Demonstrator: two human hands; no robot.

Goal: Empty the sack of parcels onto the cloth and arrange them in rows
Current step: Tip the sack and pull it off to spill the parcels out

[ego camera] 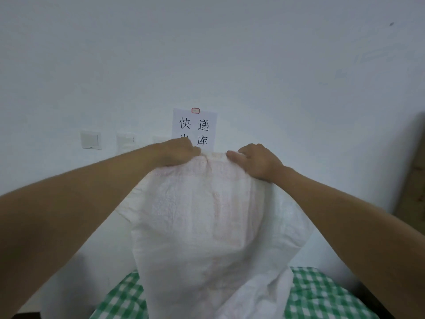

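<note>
A large white woven sack [213,226] hangs upright in front of me, lifted high above the green-and-white checked cloth [312,293]. My left hand [178,154] grips the sack's top edge on the left. My right hand [255,163] grips the same edge on the right. The sack's lower end spreads wide over the cloth and runs out of view at the bottom. No parcels show; the sack hides whatever lies under and inside it.
A white wall fills the background, with a paper sign [195,127] bearing Chinese characters taped behind my hands. Wall switches [90,139] sit left of the sign. A brown cardboard piece [414,171] leans at the right edge.
</note>
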